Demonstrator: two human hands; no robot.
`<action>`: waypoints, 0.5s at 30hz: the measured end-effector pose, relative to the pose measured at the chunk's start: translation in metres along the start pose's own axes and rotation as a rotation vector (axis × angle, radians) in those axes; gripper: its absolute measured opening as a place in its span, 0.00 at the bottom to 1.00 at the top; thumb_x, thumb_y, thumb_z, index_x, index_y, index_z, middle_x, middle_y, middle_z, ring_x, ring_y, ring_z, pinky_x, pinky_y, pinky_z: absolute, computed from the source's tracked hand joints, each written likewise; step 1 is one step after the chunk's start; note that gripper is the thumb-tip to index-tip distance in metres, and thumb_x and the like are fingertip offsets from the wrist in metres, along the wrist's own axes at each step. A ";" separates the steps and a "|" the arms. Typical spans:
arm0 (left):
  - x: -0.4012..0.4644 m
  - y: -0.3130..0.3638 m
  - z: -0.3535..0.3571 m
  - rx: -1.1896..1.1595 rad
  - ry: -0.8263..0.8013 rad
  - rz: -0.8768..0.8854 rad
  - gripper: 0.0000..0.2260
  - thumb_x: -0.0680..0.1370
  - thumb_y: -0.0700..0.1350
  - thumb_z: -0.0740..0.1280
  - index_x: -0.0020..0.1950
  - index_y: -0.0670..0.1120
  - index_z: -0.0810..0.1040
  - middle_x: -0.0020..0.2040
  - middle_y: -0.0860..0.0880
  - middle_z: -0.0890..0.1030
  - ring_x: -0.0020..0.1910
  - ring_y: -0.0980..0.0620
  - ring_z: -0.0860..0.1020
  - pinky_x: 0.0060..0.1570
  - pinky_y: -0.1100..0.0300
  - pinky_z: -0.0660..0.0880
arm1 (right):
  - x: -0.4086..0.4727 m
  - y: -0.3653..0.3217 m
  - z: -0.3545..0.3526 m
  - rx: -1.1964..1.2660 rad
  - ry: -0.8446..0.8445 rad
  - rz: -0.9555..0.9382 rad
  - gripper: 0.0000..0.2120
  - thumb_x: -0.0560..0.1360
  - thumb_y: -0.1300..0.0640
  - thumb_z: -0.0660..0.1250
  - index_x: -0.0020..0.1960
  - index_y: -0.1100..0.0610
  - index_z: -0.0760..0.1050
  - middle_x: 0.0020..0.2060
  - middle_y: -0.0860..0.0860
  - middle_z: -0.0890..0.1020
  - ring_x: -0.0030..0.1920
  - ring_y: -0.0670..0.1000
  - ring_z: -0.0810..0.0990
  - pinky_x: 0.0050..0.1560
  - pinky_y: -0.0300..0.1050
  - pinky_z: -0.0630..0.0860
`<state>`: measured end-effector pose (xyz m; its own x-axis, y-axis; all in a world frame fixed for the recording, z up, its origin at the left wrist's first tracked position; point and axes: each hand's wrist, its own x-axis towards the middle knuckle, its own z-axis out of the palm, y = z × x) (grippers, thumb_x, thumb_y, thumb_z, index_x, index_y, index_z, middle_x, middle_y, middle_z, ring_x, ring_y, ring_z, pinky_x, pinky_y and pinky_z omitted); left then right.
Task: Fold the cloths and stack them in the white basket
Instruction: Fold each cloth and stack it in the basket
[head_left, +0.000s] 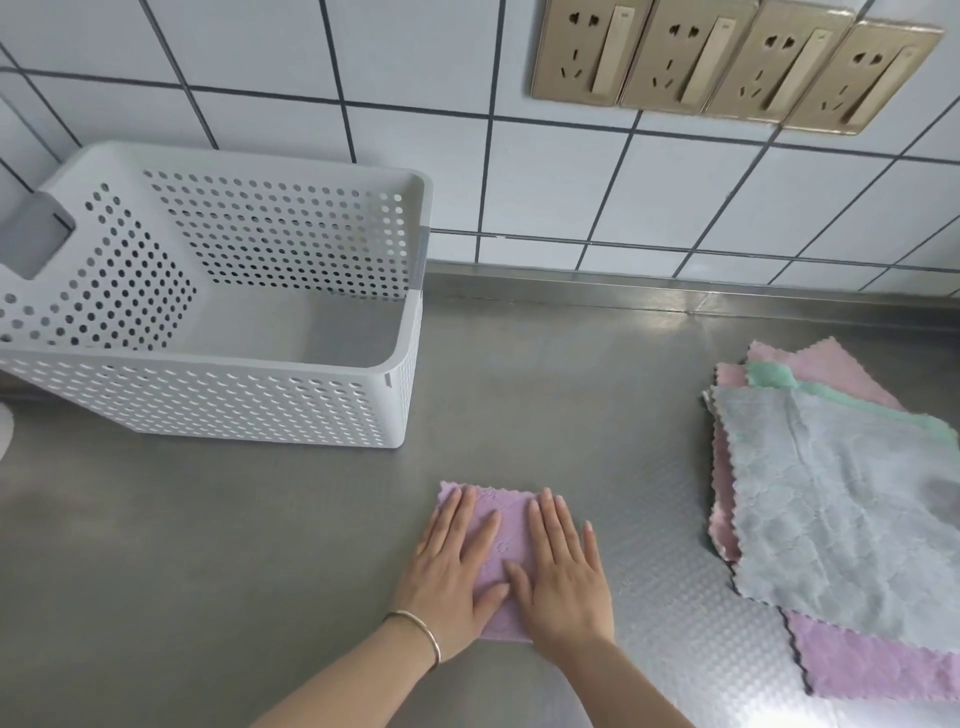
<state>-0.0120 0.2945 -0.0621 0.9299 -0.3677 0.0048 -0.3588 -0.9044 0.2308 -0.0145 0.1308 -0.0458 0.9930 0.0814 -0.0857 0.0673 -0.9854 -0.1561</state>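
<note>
At the lower centre of the frame, the left hand (451, 574) and the right hand (563, 577) lay open and flat, fingers spread, side by side on a folded lilac cloth (493, 525) pressed against the steel bench (260, 545), gripping nothing. The white perforated basket (332, 410) stood at the upper left with nothing visible inside. At the right edge lay a loose pile of unfolded cloths (831, 514), a grey one on top of pink, green and lilac ones.
</note>
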 end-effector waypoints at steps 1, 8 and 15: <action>0.001 0.000 0.000 -0.003 0.007 -0.001 0.32 0.73 0.63 0.57 0.72 0.47 0.65 0.72 0.38 0.64 0.72 0.42 0.59 0.66 0.50 0.57 | 0.001 0.000 -0.001 0.021 -0.013 -0.006 0.31 0.79 0.40 0.38 0.77 0.56 0.43 0.71 0.53 0.65 0.76 0.47 0.42 0.72 0.49 0.47; 0.004 -0.005 -0.004 -0.055 0.101 -0.009 0.25 0.74 0.57 0.58 0.68 0.48 0.68 0.70 0.43 0.68 0.68 0.46 0.64 0.67 0.56 0.60 | 0.006 0.002 0.000 0.067 -0.061 -0.012 0.30 0.75 0.42 0.52 0.69 0.59 0.68 0.68 0.53 0.72 0.71 0.53 0.65 0.70 0.49 0.54; 0.002 0.017 -0.045 -0.286 0.053 -1.008 0.18 0.69 0.55 0.69 0.57 0.51 0.77 0.58 0.46 0.72 0.58 0.44 0.69 0.55 0.56 0.69 | -0.004 0.017 -0.036 0.542 -0.150 0.543 0.19 0.75 0.55 0.61 0.64 0.58 0.69 0.59 0.52 0.71 0.57 0.53 0.72 0.56 0.47 0.71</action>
<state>-0.0125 0.2880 -0.0148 0.7921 0.5441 -0.2766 0.6103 -0.6987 0.3733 -0.0137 0.1088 -0.0128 0.8468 -0.3345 -0.4135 -0.5197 -0.6855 -0.5099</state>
